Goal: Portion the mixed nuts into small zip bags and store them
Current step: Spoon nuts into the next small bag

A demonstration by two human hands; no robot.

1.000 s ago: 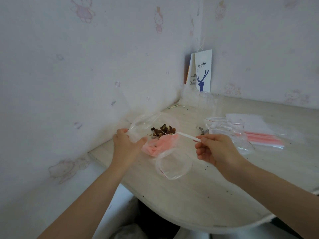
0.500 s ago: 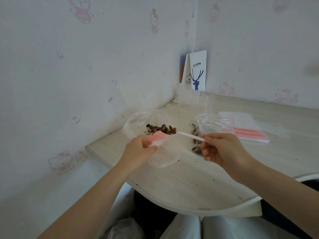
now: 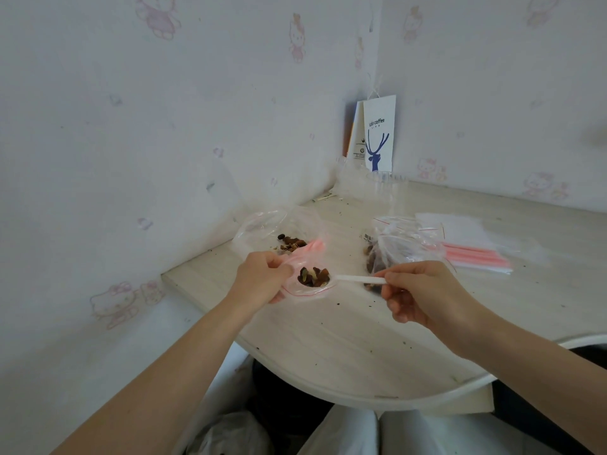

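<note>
My left hand (image 3: 259, 280) pinches the mouth of a small clear zip bag (image 3: 307, 292) with a red seal line, holding it open just above the table. My right hand (image 3: 423, 295) grips the handle of a white plastic spoon (image 3: 356, 279). The spoon's bowl, loaded with mixed nuts (image 3: 313, 276), sits inside the bag's mouth. Behind my left hand lies the large clear source bag (image 3: 262, 224) with a small heap of nuts (image 3: 290, 243) left in it.
A filled clear bag of nuts (image 3: 399, 247) lies behind my right hand. A stack of empty zip bags (image 3: 473, 254) with pink strips lies to the right. A white coffee-shop paper bag (image 3: 377, 136) leans in the wall corner. Crumbs dot the pale table (image 3: 345, 349).
The spoon has carried nuts from the large bag toward me into the small zip bag. My left hand has let go of the large bag and picked up the small one.
</note>
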